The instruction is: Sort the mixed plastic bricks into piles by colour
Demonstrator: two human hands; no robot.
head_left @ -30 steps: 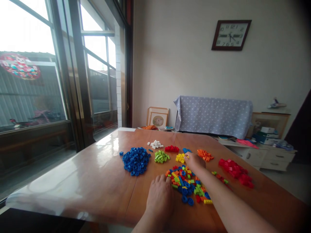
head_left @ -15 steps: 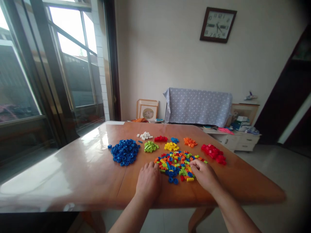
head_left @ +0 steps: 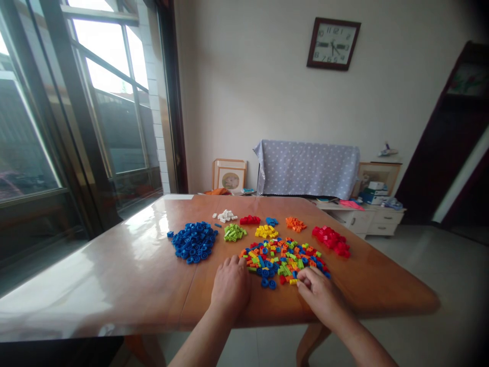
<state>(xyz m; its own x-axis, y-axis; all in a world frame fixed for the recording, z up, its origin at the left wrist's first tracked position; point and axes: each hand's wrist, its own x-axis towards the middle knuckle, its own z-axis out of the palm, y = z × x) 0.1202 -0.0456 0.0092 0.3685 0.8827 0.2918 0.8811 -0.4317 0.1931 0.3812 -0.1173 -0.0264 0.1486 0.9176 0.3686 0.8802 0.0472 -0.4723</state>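
Note:
A mixed pile of coloured toy building bricks (head_left: 284,255) lies spread between my hands near the table's front edge. At its left border rests my left hand (head_left: 230,285), back up, with the fingers drawn together and curled down; anything under them is hidden. My right hand (head_left: 319,290) is at the near right of the pile. Its thumb and index finger close at the end of a yellow brick (head_left: 293,281) that lies beside a red one. Two blue round pieces (head_left: 268,284) sit at the pile's near edge.
Around the pile stand sorted heaps: dark blue (head_left: 194,242), lime green (head_left: 234,232), white (head_left: 227,216), dark red (head_left: 250,220), yellow (head_left: 266,232), lighter blue (head_left: 272,221), orange (head_left: 295,224) and bright red (head_left: 330,241). All are on the brown wooden table (head_left: 126,285).
My right hand has moved toward me, from the pile's right side to the yellow brick at its near edge. My left hand stays in place. The view has shifted slightly.

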